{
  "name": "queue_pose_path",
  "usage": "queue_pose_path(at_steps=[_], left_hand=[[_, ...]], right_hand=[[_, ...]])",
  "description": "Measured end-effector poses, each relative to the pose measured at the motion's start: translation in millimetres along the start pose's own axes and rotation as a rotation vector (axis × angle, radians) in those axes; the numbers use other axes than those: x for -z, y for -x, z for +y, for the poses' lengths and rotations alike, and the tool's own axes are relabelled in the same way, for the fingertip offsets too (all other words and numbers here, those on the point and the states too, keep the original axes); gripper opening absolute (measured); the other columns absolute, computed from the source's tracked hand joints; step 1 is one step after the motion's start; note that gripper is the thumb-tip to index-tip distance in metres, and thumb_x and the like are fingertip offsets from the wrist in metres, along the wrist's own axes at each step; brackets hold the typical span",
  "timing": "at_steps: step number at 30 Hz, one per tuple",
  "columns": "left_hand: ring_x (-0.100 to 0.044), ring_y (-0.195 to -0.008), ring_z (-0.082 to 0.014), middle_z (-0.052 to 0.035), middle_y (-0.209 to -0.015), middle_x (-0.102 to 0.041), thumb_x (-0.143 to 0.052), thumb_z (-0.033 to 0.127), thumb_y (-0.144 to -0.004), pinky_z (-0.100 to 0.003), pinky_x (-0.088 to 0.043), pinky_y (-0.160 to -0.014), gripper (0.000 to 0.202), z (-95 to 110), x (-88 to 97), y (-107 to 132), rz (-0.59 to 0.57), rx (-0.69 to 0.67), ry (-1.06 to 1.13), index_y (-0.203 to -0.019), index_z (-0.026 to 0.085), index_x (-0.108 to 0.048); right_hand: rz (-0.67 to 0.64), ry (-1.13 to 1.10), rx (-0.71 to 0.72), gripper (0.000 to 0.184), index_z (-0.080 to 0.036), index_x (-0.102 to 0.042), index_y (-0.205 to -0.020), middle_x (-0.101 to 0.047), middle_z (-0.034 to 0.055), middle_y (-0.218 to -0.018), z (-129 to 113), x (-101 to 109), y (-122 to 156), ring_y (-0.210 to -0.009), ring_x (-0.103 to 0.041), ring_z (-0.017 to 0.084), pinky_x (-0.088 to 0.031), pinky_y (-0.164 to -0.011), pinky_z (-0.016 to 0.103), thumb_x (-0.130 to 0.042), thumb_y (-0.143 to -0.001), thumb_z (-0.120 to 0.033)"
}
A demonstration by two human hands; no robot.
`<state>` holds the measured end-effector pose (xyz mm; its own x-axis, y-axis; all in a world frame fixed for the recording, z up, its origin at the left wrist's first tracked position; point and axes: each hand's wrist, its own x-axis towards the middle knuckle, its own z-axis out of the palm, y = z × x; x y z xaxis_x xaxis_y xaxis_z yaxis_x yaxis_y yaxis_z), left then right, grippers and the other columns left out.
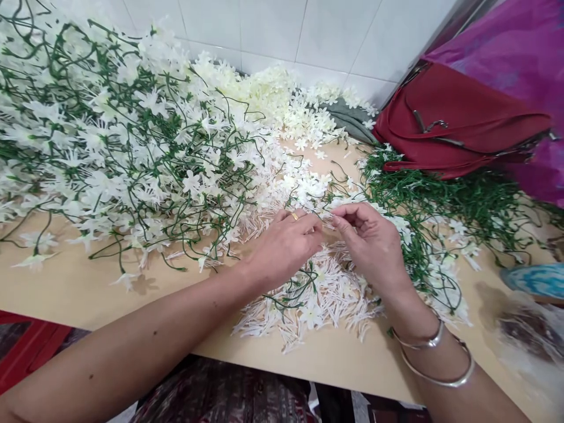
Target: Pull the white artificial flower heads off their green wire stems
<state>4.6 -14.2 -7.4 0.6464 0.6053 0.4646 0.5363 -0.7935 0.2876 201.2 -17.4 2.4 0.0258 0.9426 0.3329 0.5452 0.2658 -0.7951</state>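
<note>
My left hand (288, 244), with a ring on one finger, is curled closed above the middle of the table; its fingertips are turned away and what they grip is hidden. Close on its right, my right hand (374, 247) pinches thumb against forefinger on something too small to make out. Under and before both hands lies a heap of thin white stamen-like pieces (339, 302) with a few green stems (297, 294) on it. Beyond the fingertips are loose white artificial flower heads (308, 185).
A large pile of white flowers on green stems (132, 141) fills the left. Cream petals (273, 88) lie along the tiled wall (273, 29). Green stems (440, 194) sit at the right, beneath a red bag (458, 117). A clear plastic bag (529, 335) is at the right edge.
</note>
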Motion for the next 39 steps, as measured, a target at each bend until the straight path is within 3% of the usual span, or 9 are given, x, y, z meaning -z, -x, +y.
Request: queue_pose_path(at_steps=[6, 11, 15, 19, 22, 29, 34, 39], left_hand=[[-0.058, -0.101, -0.023, -0.004, -0.102, -0.072, -0.053, 0.021, -0.105, -0.04, -0.037, -0.093, 0.021, -1.3, -3.4, -3.2, -0.053, -0.007, -0.011, -0.093, 0.02, -0.07], [-0.061, -0.103, -0.0224, -0.0051, -0.108, -0.074, -0.051, 0.027, -0.106, -0.039, -0.038, -0.095, 0.019, -1.7, 9.9, -4.7, 0.074, 0.185, 0.098, -0.104, 0.018, -0.067], [-0.061, -0.111, -0.0232, -0.0038, -0.119, -0.073, -0.056, 0.027, -0.105, -0.038, -0.036, -0.096, 0.018, -2.8, 7.5, -4.7, 0.045, 0.07, 0.13, -0.118, 0.023, -0.067], [-0.061, -0.099, -0.0227, -0.0032, -0.104, -0.074, -0.057, 0.022, -0.103, -0.038, -0.035, -0.089, 0.015, -1.1, -1.9, -3.4, -0.087, -0.019, 0.029, -0.104, 0.023, -0.072], [-0.061, -0.093, -0.0222, -0.0042, -0.096, -0.073, -0.054, 0.02, -0.104, -0.039, -0.037, -0.087, 0.02, -0.2, -2.4, -3.8, -0.084, 0.013, 0.039, -0.096, 0.019, -0.072], [-0.066, -0.09, -0.016, -0.0028, -0.098, -0.076, -0.069, 0.026, -0.096, -0.03, -0.049, -0.084, 0.009, -4.9, 9.8, -6.5, 0.43, 0.401, 0.691, -0.1, 0.02, -0.075], [-0.064, -0.084, -0.0146, -0.0019, -0.091, -0.074, -0.071, 0.031, -0.092, -0.029, -0.052, -0.082, 0.012, 1.9, 10.7, -8.8, 0.388, 0.543, 1.079, -0.094, 0.019, -0.075], [-0.064, -0.081, -0.0123, 0.0006, -0.085, -0.073, -0.072, 0.028, -0.09, -0.027, -0.054, -0.081, 0.01, 7.0, 6.3, -9.2, 0.35, 0.544, 1.19, -0.093, 0.019, -0.076]], right_hand=[[0.089, 0.018, 0.042, 0.005, -0.023, -0.071, -0.09, -0.067, 0.0054, -0.094, -4.2, 2.2, -0.5, -0.088, -0.062, 0.021, -0.051, -0.082, 0.037, -0.068, -0.09, -0.027], [0.088, -0.18, -0.02, 0.016, -0.027, -0.073, -0.107, -0.069, 0.0053, -0.101, -11.6, 1.6, 2.9, -0.09, -0.063, 0.021, -0.051, -0.085, 0.037, -0.069, -0.093, -0.034], [0.1, -0.221, -0.015, 0.014, -0.028, -0.071, -0.102, -0.069, 0.0041, -0.096, -13.4, 0.8, 3.7, -0.085, -0.063, 0.021, -0.052, -0.081, 0.036, -0.069, -0.093, -0.038], [0.11, -0.24, -0.031, 0.014, -0.028, -0.069, -0.098, -0.067, 0.0038, -0.092, -10.2, 0.3, 2.0, -0.083, -0.063, 0.021, -0.052, -0.079, 0.036, -0.071, -0.091, -0.039], [0.104, -0.262, -0.042, 0.013, -0.027, -0.069, -0.094, -0.068, 0.0038, -0.092, -9.1, -0.9, 1.7, -0.085, -0.064, 0.022, -0.053, -0.081, 0.037, -0.075, -0.089, -0.038], [0.137, -0.468, -0.09, 0.01, -0.028, -0.071, -0.09, -0.072, 0.0036, -0.097, -21.0, -6.0, 8.0, -0.086, -0.066, 0.02, -0.056, -0.088, 0.038, -0.079, -0.086, -0.03], [0.041, -0.531, -0.117, 0.008, -0.026, -0.072, -0.085, -0.073, 0.0036, -0.101, -29.9, -10.4, 13.0, -0.094, -0.068, 0.02, -0.054, -0.095, 0.038, -0.08, -0.085, -0.026], [0.046, -0.494, -0.071, 0.006, -0.025, -0.072, -0.084, -0.072, 0.0034, -0.099, -31.2, -11.4, 14.9, -0.097, -0.067, 0.02, -0.052, -0.094, 0.036, -0.077, -0.086, -0.023]])
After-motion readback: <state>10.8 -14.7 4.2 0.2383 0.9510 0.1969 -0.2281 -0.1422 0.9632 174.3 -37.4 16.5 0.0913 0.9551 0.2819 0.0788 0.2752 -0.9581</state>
